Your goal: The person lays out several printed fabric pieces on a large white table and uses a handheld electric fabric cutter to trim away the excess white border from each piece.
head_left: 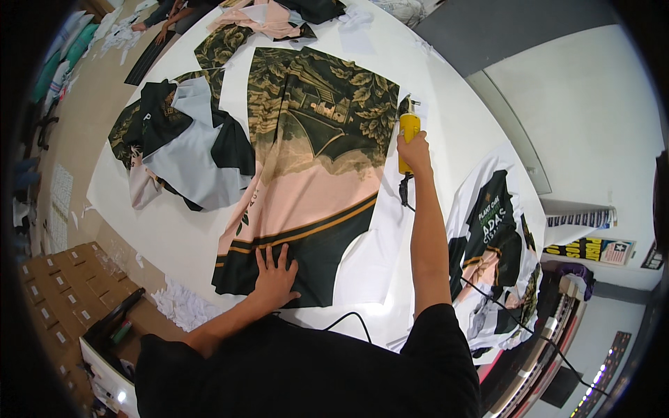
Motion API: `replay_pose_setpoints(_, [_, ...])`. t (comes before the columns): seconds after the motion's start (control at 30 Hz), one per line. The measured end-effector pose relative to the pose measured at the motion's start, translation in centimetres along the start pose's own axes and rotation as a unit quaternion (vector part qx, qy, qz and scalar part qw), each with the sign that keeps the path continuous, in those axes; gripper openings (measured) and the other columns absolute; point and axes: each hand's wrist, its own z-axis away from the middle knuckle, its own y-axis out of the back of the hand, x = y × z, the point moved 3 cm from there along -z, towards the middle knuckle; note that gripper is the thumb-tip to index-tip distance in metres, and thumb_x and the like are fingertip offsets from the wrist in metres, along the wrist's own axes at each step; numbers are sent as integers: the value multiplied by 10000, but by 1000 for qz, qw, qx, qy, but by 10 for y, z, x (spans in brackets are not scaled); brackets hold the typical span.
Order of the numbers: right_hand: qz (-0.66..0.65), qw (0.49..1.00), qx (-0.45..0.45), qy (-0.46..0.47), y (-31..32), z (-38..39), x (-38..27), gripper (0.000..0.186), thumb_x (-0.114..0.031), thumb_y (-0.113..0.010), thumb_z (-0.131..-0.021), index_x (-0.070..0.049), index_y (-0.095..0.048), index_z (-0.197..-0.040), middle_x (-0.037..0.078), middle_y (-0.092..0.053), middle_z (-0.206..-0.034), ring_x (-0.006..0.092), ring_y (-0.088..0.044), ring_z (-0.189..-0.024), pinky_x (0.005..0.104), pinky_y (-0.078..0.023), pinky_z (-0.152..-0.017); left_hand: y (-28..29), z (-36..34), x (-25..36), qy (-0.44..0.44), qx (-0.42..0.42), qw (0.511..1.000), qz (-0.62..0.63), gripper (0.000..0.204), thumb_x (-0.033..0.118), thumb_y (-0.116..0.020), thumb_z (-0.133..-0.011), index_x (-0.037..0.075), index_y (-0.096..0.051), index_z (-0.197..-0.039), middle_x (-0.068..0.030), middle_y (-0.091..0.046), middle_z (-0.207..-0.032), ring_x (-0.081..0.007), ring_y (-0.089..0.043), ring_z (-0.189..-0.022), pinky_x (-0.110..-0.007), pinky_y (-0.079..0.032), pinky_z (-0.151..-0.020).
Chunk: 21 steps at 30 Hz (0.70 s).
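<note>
A printed fabric panel (327, 184) lies flat in front of me, with dark leafy artwork at the far end, pink in the middle and dark green nearest me. My left hand (275, 277) rests on its near dark green part, fingers spread. At the panel's far right edge, my right hand (414, 151) is wrapped round a yellow handheld electric fabric cutter (410, 126). The cutter's metal head points away from me, beside the panel's edge. White cloth or paper (369, 261) borders the panel on the right.
Crumpled printed and grey fabric pieces (185, 143) lie left on the white table (456, 118). More fabric (261, 17) lies at the far end. A heap of printed cloth (495, 251) sits at the right edge, with a black cable (540, 338) across it. Cardboard boxes (59, 299) stand lower left; a person (178, 17) sits beyond.
</note>
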Motion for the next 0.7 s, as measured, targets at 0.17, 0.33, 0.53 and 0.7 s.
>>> replay_pose_setpoints(0.17, [-1, 1000, -11, 0, 3, -50, -8, 774, -460, -652, -897, 156, -407, -1297, 403, -657, -1145, 510, -681, -1075, 516, -565, -927, -4, 0, 1, 0, 13, 1000, -5, 870, 553, -838, -749, 91, -525, -1416, -303, -258, -1645, -656, -285, -1435, -837, -71, -1122])
replay_pose_setpoints(0.33, [15, 1000, 7, 1, -1, -118, -23, 826, -458, -673, -854, 131, -396, -1363, 389, -628, -1251, 502, -645, -1170, 513, -529, -1011, -7, 0, 4, 13, 29, 999, -8, 860, 539, -856, -729, 87, -552, -1395, -301, -253, -1649, -645, -294, -1439, -830, -63, -1128])
replay_pose_setpoints(0.53, [-24, 997, 66, 10, -18, -97, 33, 813, -500, -645, -917, 137, -401, -1360, 380, -658, -1175, 523, -662, -1106, 544, -553, -944, -12, 6, 17, 8, 136, 988, -76, 283, 191, -606, -927, 69, -692, -1167, -227, -550, -1374, -512, -550, -1255, -695, -393, -1015])
replay_pose_setpoints(0.7, [-98, 990, 103, -25, -37, 126, 100, 694, -514, -634, -961, 60, -465, -1311, 368, -683, -1079, 542, -669, -1022, 549, -550, -857, -57, 19, -4, -61, -94, 989, 99, 266, 157, -704, -823, 44, -729, -1063, -147, -705, -1107, -334, -692, -957, -501, -521, -837])
